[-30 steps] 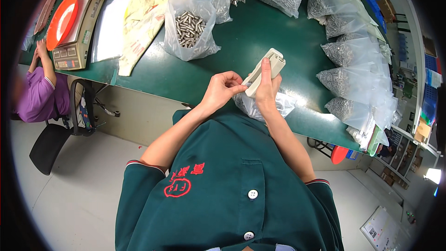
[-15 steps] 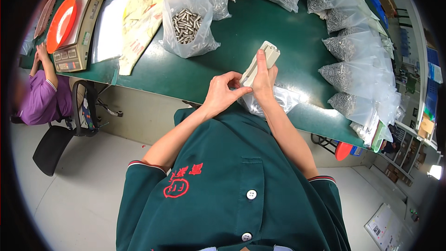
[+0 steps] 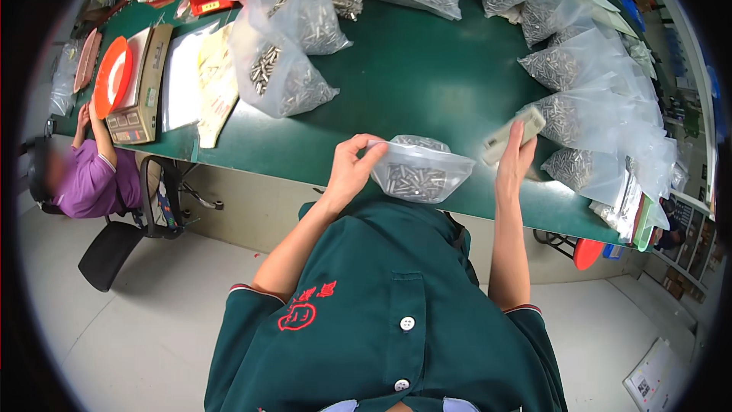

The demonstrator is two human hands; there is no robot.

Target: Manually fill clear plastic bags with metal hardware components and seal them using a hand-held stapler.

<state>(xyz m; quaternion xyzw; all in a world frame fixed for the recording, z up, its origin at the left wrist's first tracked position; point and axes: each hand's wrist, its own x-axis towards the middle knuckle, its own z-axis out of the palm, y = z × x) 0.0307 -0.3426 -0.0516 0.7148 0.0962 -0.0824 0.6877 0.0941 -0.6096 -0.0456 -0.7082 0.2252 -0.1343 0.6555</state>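
Observation:
My left hand [image 3: 351, 174] pinches the upper left corner of a clear plastic bag [image 3: 418, 178] between thumb and fingers. Small metal pins fill the bag, which rests at the table's near edge with its top edge flat and stretched to the right. Off to the right of the bag, my right hand [image 3: 512, 168] is closed round a cream handheld device [image 3: 497, 143] that looks like a bag sealer. The device is slightly blurred and stands apart from the bag.
Along the right of the green table [image 3: 404, 91] lie several bags of metal parts [image 3: 560, 118]. Open bags of pins [image 3: 293, 84] stand at the left, near a yellowish cloth [image 3: 217, 80] and a scale [image 3: 141, 107] with an orange tray [image 3: 114, 76]. A seated co-worker [image 3: 91, 183] is at far left.
My right hand has carried the cream device away from the bag to the right. My left hand keeps the bag's corner, and the bag now shows fully. The view has shifted slightly.

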